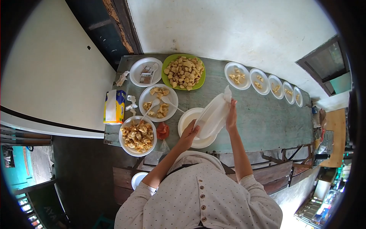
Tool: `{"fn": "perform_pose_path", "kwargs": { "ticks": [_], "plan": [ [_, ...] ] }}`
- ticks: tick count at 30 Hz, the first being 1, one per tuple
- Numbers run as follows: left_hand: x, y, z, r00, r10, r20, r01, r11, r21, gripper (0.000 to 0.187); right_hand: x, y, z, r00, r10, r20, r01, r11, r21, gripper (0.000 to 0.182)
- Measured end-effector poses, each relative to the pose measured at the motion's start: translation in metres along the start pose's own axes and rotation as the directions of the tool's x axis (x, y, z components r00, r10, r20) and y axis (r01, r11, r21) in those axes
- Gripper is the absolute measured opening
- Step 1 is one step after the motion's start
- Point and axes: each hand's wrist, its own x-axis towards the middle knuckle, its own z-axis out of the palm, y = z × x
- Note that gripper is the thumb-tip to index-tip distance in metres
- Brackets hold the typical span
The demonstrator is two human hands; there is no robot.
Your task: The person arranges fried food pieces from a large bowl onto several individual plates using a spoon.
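Observation:
Both my hands hold a white foam plate with thin white tissue or plastic around it, tilted over the table. My left hand (188, 135) grips the lower left edge of the wrapped plate (213, 118). At its upper right edge is my right hand (231, 116), fingers closed on the rim. Beneath it, partly covered, a white foam bowl or plate stack (187, 120) rests on the green table (263, 122). To the left, a white plate of fried pieces (152, 116) carries two white spoons, and a red bag (162, 130) lies near it.
A green plate (202, 82) heaped with fried pieces stands at the back. Several small plates (247, 84) line the wall side. At left are a full bowl (155, 145), a plate with packets (134, 76) and a tissue pack (120, 107). A bench (267, 177) is below.

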Motion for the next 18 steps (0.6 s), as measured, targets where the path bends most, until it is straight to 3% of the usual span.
{"fn": "perform_pose_path", "kwargs": {
  "ticks": [1,3,5,7,8,10,13,17,18],
  "plan": [
    [0.0,-0.002,0.0,1.0,0.0,-0.001,0.0,1.0,-0.001,0.037,0.0,0.0,-0.002,1.0,0.016,-0.002,-0.016,1.0,0.022,0.054],
    [0.0,-0.008,-0.001,0.995,-0.104,0.007,0.103,0.969,-0.223,0.039,0.005,0.012,-0.008,0.999,-0.026,-0.037,0.026,1.0,0.007,0.05],
    [0.001,-0.005,-0.004,0.991,-0.122,0.049,0.128,0.978,-0.164,0.041,0.004,0.007,-0.006,0.995,-0.065,-0.072,0.065,0.998,-0.008,0.046],
    [0.003,0.001,-0.004,0.985,-0.144,0.092,0.153,0.983,-0.104,0.042,0.0,-0.006,-0.008,0.953,-0.285,0.101,0.303,0.901,-0.31,0.033],
    [0.003,0.007,-0.001,0.972,-0.221,0.079,0.228,0.969,-0.094,0.043,-0.003,-0.011,-0.005,0.954,-0.283,0.098,0.3,0.902,-0.311,0.033],
    [0.007,0.016,0.001,0.952,-0.298,0.067,0.303,0.949,-0.082,0.045,-0.009,-0.019,0.006,0.88,-0.406,0.245,0.474,0.751,-0.459,0.018],
    [0.011,0.021,-0.002,0.937,-0.342,0.068,0.345,0.938,-0.026,0.048,-0.022,-0.024,0.028,0.814,-0.509,0.278,0.58,0.694,-0.427,0.009],
    [0.01,0.019,-0.003,0.971,-0.235,0.046,0.239,0.965,-0.108,0.045,-0.039,-0.029,0.046,0.807,-0.557,0.197,0.589,0.728,-0.351,0.008],
    [0.009,0.016,-0.003,0.979,-0.2,0.029,0.202,0.968,-0.151,0.043,-0.047,-0.033,0.048,0.825,-0.513,0.239,0.566,0.757,-0.328,0.01]
  ]
}}
